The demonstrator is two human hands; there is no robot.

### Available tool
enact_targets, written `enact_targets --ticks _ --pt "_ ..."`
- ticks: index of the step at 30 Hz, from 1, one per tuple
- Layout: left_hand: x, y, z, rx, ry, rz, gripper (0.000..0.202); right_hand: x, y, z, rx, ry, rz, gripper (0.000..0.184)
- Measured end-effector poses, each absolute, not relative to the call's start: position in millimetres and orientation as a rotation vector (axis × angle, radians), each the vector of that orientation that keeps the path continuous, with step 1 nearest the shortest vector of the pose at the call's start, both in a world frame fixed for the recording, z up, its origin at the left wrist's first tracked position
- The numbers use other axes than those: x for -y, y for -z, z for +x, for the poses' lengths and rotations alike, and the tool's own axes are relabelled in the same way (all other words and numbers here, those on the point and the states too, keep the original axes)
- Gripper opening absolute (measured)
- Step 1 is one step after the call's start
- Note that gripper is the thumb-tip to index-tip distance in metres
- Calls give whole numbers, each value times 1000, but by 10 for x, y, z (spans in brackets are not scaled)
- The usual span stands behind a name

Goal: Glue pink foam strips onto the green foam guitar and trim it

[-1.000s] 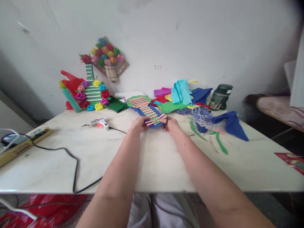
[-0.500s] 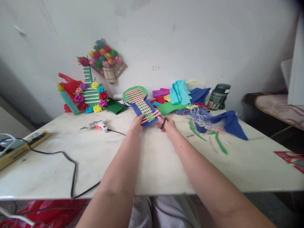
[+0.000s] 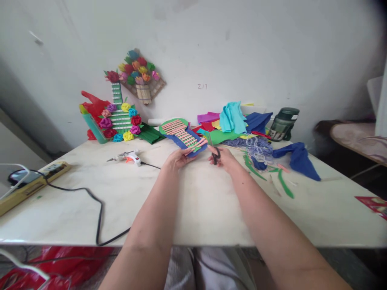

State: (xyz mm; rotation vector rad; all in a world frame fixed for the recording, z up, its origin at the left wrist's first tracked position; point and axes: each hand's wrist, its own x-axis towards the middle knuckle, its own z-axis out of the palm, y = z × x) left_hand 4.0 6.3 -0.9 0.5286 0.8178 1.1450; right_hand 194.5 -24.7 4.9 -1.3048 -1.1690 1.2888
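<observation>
My left hand (image 3: 179,159) grips the lower end of a craft piece (image 3: 181,135), a green shape on blue paper with pink sticks laid across it in a lattice. Its wide rounded end points away from me, and loose-looking pink strips stick out at the near end. In my right hand (image 3: 225,158) is a pair of scissors (image 3: 215,155) with black handles, the fingers closed round the loops. The blades point up and away, just right of the craft piece and apart from it.
A glue gun (image 3: 130,157) lies on the left, its cord running to the table's front edge. Behind stands a flowered green craft (image 3: 121,121). Coloured paper (image 3: 232,117), tangled yarn (image 3: 256,148), green scraps (image 3: 285,183) and a dark bottle (image 3: 283,124) occupy the right; a power strip (image 3: 51,173) is far left.
The craft piece now tilts flatter and lies lower toward the table. My right hand with the scissors has drawn away from its end, to the right. The whole view has shifted slightly.
</observation>
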Motion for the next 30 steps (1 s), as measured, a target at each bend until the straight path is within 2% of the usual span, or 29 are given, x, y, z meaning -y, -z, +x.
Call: enact_targets --ticks 7,12,30 --pt "-69 10 41 -788 -1161 485 39 265 -80 2417 1636 -1551 -1031 39" --pt "-75 38 11 -719 -1177 481 35 325 -153 2484 1812 -1706 -1085 32" --pt "-173 130 -25 -735 -1134 519 32 310 -124 2306 1919 -1711 -1225 36"
